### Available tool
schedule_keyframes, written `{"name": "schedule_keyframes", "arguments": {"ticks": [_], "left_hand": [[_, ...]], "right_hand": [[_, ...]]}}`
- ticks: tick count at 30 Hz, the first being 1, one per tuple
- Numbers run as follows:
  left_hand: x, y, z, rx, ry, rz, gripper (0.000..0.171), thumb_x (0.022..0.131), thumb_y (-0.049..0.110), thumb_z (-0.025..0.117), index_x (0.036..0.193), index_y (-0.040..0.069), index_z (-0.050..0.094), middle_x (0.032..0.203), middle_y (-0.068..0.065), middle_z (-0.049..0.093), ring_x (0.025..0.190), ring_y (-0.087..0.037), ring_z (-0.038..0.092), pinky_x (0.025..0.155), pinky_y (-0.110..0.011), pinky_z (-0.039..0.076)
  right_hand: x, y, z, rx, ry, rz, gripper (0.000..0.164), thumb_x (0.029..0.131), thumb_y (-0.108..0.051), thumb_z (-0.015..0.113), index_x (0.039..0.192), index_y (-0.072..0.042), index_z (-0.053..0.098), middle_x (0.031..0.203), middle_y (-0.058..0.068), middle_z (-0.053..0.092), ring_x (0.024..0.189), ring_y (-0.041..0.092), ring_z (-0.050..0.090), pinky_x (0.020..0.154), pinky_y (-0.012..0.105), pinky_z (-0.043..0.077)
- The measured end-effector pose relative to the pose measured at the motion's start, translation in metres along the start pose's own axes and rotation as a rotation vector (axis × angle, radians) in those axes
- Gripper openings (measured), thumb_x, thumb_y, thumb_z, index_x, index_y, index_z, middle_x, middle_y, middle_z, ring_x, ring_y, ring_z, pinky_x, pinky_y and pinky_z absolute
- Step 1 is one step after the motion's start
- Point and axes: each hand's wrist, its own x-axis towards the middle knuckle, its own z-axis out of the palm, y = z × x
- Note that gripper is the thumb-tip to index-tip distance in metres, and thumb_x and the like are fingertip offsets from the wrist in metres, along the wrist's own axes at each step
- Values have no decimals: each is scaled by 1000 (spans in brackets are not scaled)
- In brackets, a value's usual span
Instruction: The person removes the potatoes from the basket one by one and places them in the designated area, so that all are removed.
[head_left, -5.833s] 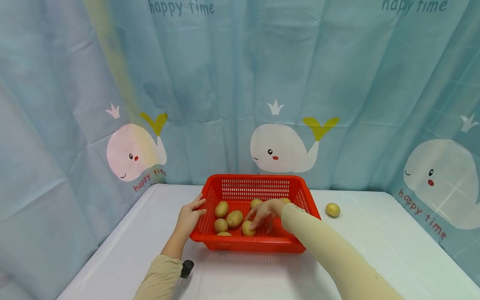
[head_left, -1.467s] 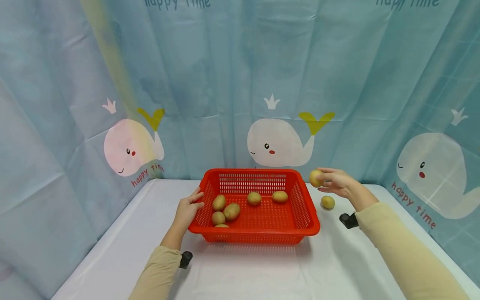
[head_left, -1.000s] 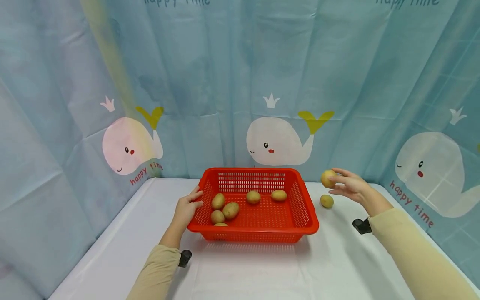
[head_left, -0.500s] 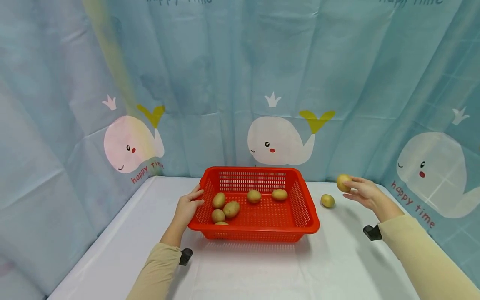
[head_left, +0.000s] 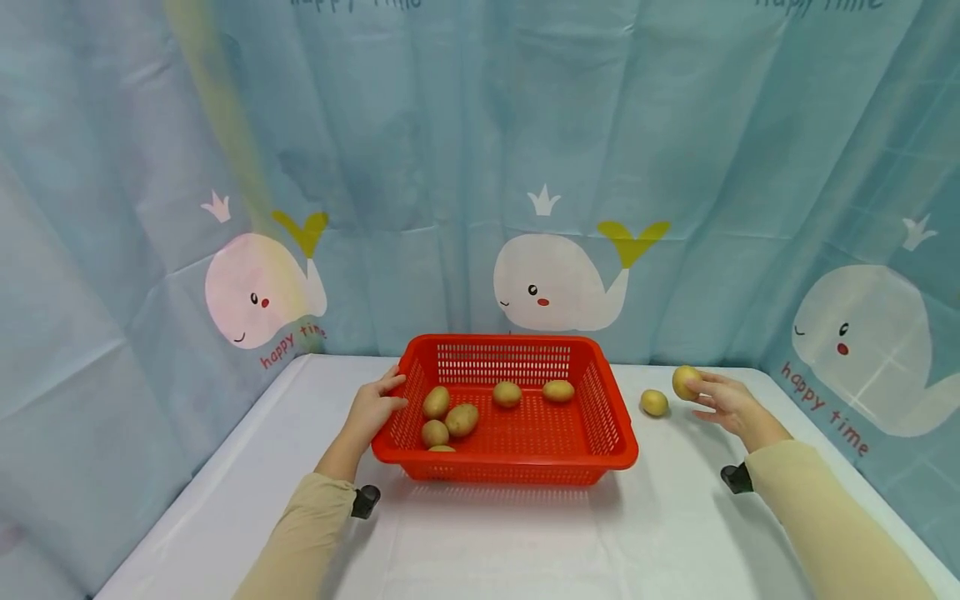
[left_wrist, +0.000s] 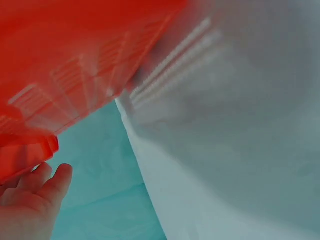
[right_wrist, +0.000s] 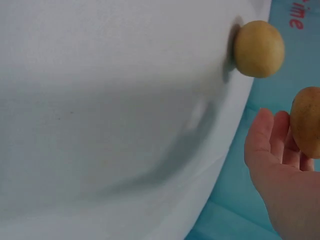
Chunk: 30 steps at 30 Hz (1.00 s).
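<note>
- The person wears a long-sleeved top in a pale beige colour; both sleeves are plain, with no pattern or print.
- The left sleeve [head_left: 300, 542] ends at the wrist, and the left hand [head_left: 369, 409] is bare.
- The right sleeve [head_left: 825, 525] also ends at the wrist, and the right hand [head_left: 726, 405] is bare.
- A small black device [head_left: 366, 501] sits under the left wrist at the cuff.
- A similar black device [head_left: 736, 477] sits under the right wrist.

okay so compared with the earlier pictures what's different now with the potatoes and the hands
The right hand took a potato out of the red basket, carried it out to the right and lowered it toward the table, next to the potato lying there; it still holds it. The left hand stayed on the basket's left rim, the other potatoes where they were.
</note>
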Motion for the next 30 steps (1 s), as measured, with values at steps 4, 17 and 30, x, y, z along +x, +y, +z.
{"name": "schedule_keyframes", "arguments": {"ticks": [4,17,30], "left_hand": [[11,-3,-3,5,-26,16,52,92,-1,54,141,-12,40,156,-18,25,145,-35,18,112,-47,28],[28,-9,5,-63,16,28,51,92,-4,55,141,-10,42,154,-14,31,142,-31,26,108,-45,36],[22,-5,5,54,15,86,45,93,-4,54,136,-13,46,153,-20,29,144,-34,20,115,-45,22]], "right_hand": [[4,7,-4,-5,-5,10,83,96,-18,60,154,3,4,97,-5,51,114,29,43,112,55,22],[14,15,-11,-24,2,44,86,95,-20,63,156,-4,4,99,-4,52,93,13,51,111,52,29],[32,16,-12,-121,138,188,87,89,-22,72,155,-4,18,155,26,18,121,39,38,101,44,38]]}}
